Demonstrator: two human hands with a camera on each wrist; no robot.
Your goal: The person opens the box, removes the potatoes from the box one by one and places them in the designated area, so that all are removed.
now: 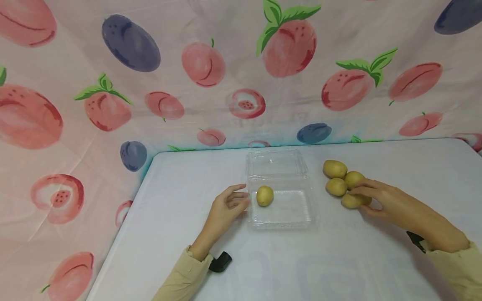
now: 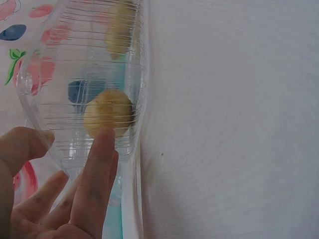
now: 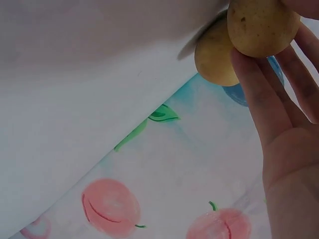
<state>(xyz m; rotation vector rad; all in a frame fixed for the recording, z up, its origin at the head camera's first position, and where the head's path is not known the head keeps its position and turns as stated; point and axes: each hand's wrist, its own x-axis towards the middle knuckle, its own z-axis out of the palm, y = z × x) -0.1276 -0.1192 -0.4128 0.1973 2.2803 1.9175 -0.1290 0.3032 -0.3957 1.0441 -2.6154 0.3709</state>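
Observation:
A clear plastic clamshell container (image 1: 280, 223) lies with its lid (image 1: 276, 163) folded back, and one potato (image 1: 265, 196) rests in the left part of its base. My left hand (image 1: 225, 212) is at the container's left side, fingers fairly straight and touching or very near its wall (image 2: 55, 99). To the right of the container, my right hand (image 1: 391, 202) holds a potato (image 1: 352, 201) between thumb and fingers. Several other potatoes (image 1: 335, 169) sit grouped just beyond it. In the right wrist view the held potato (image 3: 261, 27) overlaps another potato (image 3: 214, 57).
A white-covered table (image 1: 331, 259) carries everything. Behind it and at the left hangs a fruit-printed cloth (image 1: 211, 25), meeting the table's back and left edges. Black straps (image 1: 220, 262) show at both cuffs.

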